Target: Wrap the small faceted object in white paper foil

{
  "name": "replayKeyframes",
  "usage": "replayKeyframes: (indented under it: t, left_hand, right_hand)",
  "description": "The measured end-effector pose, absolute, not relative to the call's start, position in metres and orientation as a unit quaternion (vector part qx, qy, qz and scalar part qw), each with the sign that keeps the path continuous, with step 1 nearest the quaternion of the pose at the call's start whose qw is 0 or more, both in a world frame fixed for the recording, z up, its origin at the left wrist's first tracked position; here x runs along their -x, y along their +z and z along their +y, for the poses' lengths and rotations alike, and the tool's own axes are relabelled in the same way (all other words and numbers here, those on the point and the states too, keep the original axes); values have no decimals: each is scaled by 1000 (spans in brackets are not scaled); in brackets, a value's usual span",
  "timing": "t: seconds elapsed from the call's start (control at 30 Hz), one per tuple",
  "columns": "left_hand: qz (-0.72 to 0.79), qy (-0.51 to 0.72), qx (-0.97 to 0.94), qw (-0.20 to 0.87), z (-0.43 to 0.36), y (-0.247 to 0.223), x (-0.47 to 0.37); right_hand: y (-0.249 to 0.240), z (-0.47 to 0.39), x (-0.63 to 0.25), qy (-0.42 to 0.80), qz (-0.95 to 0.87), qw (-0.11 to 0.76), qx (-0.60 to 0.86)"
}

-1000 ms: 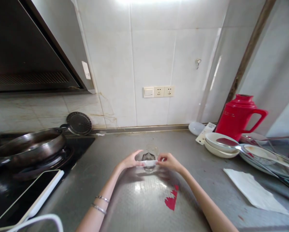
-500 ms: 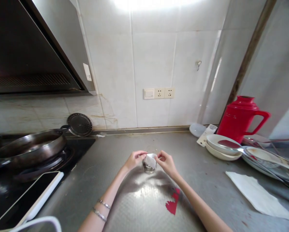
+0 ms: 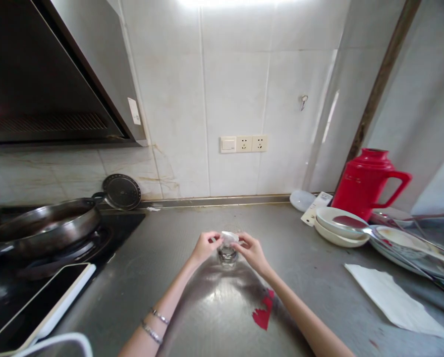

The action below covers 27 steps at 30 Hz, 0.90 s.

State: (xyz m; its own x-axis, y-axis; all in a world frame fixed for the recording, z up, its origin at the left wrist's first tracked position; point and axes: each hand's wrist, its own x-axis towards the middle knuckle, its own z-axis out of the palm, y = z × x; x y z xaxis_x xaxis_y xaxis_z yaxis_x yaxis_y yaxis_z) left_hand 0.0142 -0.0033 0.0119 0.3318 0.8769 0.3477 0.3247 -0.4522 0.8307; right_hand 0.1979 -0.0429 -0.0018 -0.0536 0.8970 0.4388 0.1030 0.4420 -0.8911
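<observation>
A small clear glass (image 3: pixel 227 255) stands on the metal counter in the middle of the head view. Over its mouth is a white, thin piece of paper or tissue (image 3: pixel 229 238). My left hand (image 3: pixel 208 244) pinches the paper's left edge between thumb and fingers. On the other side, my right hand (image 3: pixel 249 249) pinches the right edge. Two bracelets circle my left wrist. Nearer to me, a torn red piece of paper (image 3: pixel 262 311) lies beside my right forearm.
At left are a pan (image 3: pixel 47 225) on the stove and a phone (image 3: pixel 39 307). A red thermos (image 3: pixel 368 183), bowls (image 3: pixel 339 235), plates with utensils, and a white napkin (image 3: pixel 393 297) occupy the right side.
The white paper has been raised and spread flatter over the glass mouth, showing more of the glass. Both hands have shifted slightly with it.
</observation>
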Motion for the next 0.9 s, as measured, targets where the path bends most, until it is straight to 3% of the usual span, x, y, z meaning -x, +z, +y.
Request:
replayKeyframes:
  t: [0.17,0.4,0.9]
  left_hand:
    - [392,420,-731,367,-2,9,-10]
    - [400,320,-725,460,8,-29,-12]
    - [453,342,-721,397,2,-44,-25]
  right_hand:
    - [-3,-42,-206,242,-625,598,440]
    - [-10,-38,-220,57,-665,597,446]
    - [-33,-35,-217,-58,-801,424,420]
